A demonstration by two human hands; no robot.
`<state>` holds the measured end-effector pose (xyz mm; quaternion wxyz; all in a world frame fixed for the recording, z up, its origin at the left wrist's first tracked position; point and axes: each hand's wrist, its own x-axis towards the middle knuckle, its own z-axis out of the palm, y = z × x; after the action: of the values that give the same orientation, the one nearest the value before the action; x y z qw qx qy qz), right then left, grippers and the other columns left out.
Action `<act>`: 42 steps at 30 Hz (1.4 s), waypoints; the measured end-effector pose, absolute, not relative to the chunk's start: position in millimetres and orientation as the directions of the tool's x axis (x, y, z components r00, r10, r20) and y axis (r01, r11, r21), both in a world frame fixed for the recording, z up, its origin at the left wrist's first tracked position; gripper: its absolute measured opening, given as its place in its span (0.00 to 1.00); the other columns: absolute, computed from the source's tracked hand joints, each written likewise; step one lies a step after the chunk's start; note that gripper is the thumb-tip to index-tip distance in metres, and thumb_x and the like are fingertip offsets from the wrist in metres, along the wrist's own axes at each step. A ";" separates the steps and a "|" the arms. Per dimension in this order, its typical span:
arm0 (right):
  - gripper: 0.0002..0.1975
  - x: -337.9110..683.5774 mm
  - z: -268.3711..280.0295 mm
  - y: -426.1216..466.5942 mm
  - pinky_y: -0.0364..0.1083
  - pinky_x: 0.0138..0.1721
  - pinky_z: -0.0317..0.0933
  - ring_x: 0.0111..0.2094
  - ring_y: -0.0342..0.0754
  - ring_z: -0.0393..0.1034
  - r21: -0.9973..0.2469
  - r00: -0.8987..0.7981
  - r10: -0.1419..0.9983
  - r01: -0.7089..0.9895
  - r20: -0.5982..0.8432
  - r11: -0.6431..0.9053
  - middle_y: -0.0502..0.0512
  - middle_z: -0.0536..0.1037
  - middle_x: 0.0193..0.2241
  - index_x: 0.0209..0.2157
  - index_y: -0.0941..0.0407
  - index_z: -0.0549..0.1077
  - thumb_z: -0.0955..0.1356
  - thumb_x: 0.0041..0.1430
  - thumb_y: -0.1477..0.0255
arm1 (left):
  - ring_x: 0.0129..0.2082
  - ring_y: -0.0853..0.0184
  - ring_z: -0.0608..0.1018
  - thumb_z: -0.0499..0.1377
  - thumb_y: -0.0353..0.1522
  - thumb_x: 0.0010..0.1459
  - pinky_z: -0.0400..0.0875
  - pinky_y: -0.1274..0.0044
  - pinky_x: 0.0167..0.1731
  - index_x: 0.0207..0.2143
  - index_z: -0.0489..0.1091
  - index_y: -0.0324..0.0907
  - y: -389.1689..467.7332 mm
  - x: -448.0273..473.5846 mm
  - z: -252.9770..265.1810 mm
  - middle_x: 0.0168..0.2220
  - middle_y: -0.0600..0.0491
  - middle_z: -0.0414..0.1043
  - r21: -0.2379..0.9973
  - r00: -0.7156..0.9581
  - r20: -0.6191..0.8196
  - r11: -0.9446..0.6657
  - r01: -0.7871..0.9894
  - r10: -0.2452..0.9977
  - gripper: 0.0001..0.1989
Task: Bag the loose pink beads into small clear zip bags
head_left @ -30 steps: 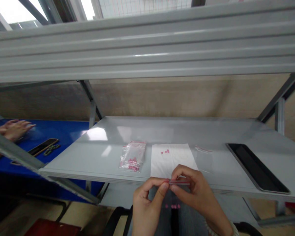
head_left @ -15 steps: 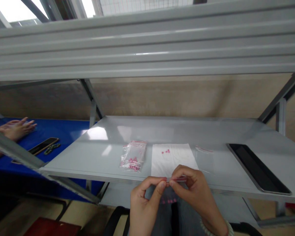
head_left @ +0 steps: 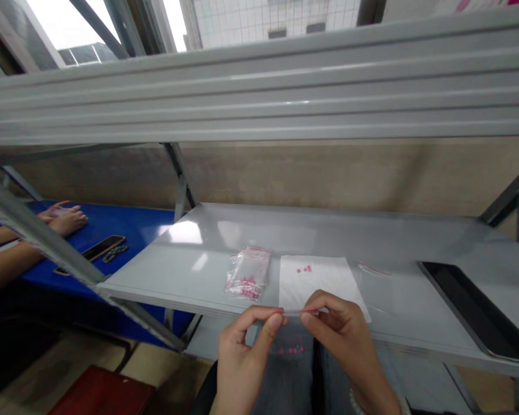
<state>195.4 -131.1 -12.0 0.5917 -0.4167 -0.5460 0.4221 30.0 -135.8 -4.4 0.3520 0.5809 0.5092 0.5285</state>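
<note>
A clear zip bag (head_left: 290,334) with several small pink pieces at its bottom hangs over my lap, just in front of the shelf edge. My left hand (head_left: 249,340) pinches its top strip at the left end between thumb and forefinger. At the other end, my right hand (head_left: 339,328) pinches the same strip. Beyond my hands lies a white sheet (head_left: 320,282) with a few pink pieces (head_left: 305,269) on it. Left of the sheet sits a stack of clear zip bags (head_left: 248,274) holding pink pieces. A flat clear bag (head_left: 375,288) rests to its right.
A dark tablet (head_left: 476,305) lies on the grey shelf (head_left: 225,227) at the right. Past the slanted metal post at left, another person's hands (head_left: 64,219) are over a blue table (head_left: 149,222) with a phone (head_left: 104,246). A grey beam (head_left: 259,98) crosses above.
The view has shifted slightly, so the shelf things appear farther right. My hands have moved a little apart along the bag's top strip, which now shows as a straight line between them.
</note>
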 end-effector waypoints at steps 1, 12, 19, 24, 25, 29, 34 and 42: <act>0.04 194.8 -11.8 -130.3 0.38 0.25 0.65 0.25 0.42 0.69 -0.958 0.043 0.959 -0.051 0.282 0.284 0.50 0.76 0.22 0.25 0.56 0.77 0.72 0.52 0.73 | 0.29 0.65 0.82 0.65 0.39 0.54 0.76 0.80 0.35 0.27 0.80 0.46 -135.4 28.1 -4.8 0.26 0.56 0.82 0.947 -0.086 0.255 -0.231 0.221 0.963 0.09; 0.12 161.2 13.5 -84.2 0.43 0.25 0.66 0.22 0.44 0.69 -0.957 0.022 0.962 -0.093 0.273 0.273 0.54 0.79 0.24 0.29 0.58 0.80 0.70 0.55 0.64 | 0.24 0.69 0.74 0.63 0.39 0.55 0.69 0.81 0.26 0.29 0.76 0.41 -91.7 -5.0 27.9 0.23 0.56 0.74 0.896 -0.185 0.399 -0.340 0.286 0.898 0.10; 0.17 172.5 -5.0 -55.8 0.50 0.37 0.70 0.37 0.52 0.73 -0.937 0.173 0.925 0.156 0.337 0.312 0.63 0.81 0.42 0.40 0.58 0.80 0.70 0.53 0.63 | 0.20 0.68 0.72 0.60 0.40 0.54 0.65 0.78 0.22 0.29 0.75 0.38 7.3 -15.9 6.2 0.23 0.52 0.75 0.830 -0.130 0.407 -0.307 0.466 0.904 0.13; 0.16 247.5 -26.1 -88.1 0.50 0.38 0.71 0.41 0.54 0.75 -0.856 0.257 0.872 0.435 0.417 0.281 0.62 0.81 0.42 0.39 0.57 0.79 0.65 0.60 0.62 | 0.30 0.59 0.77 0.60 0.36 0.55 0.70 0.70 0.36 0.37 0.76 0.38 16.3 -23.7 1.6 0.37 0.43 0.80 0.728 -0.156 0.480 -0.293 0.620 0.863 0.11; 0.16 265.8 -30.0 -91.6 0.50 0.39 0.71 0.42 0.55 0.76 -0.804 0.283 0.850 0.544 0.444 0.239 0.63 0.81 0.42 0.40 0.58 0.79 0.64 0.61 0.63 | 0.34 0.56 0.78 0.59 0.35 0.56 0.70 0.67 0.40 0.39 0.76 0.37 11.3 -19.8 3.8 0.40 0.41 0.79 0.704 -0.162 0.506 -0.297 0.646 0.847 0.12; 0.20 321.6 -40.7 -91.0 0.55 0.46 0.68 0.43 0.58 0.75 -0.547 0.311 0.793 0.837 0.523 0.032 0.68 0.81 0.41 0.40 0.63 0.79 0.57 0.61 0.74 | 0.46 0.52 0.76 0.55 0.32 0.62 0.66 0.61 0.50 0.44 0.74 0.36 -24.8 30.9 9.7 0.46 0.40 0.77 0.605 0.002 0.582 -0.435 0.667 0.813 0.12; 0.21 334.7 -48.0 -81.6 0.59 0.52 0.61 0.49 0.62 0.70 -0.425 0.314 0.815 0.900 0.487 -0.093 0.71 0.79 0.46 0.48 0.63 0.77 0.59 0.58 0.80 | 0.45 0.61 0.77 0.61 0.29 0.60 0.69 0.69 0.49 0.43 0.75 0.44 -82.2 134.7 -6.4 0.43 0.53 0.80 0.424 0.563 0.519 -0.766 0.483 0.643 0.08; 0.11 349.3 -51.5 -103.7 0.51 0.36 0.66 0.32 0.57 0.73 -0.470 0.385 0.811 0.868 0.440 -0.158 0.64 0.78 0.28 0.30 0.58 0.77 0.63 0.57 0.70 | 0.42 0.58 0.76 0.56 0.27 0.63 0.71 0.65 0.46 0.37 0.73 0.38 -105.0 179.0 -30.5 0.37 0.48 0.76 0.269 0.761 0.384 -0.852 0.448 0.522 0.06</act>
<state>349.3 -103.7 -51.5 0.3400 -0.7596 -0.5527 -0.0422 179.0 -105.0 -30.5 0.0808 0.9350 0.2595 0.2279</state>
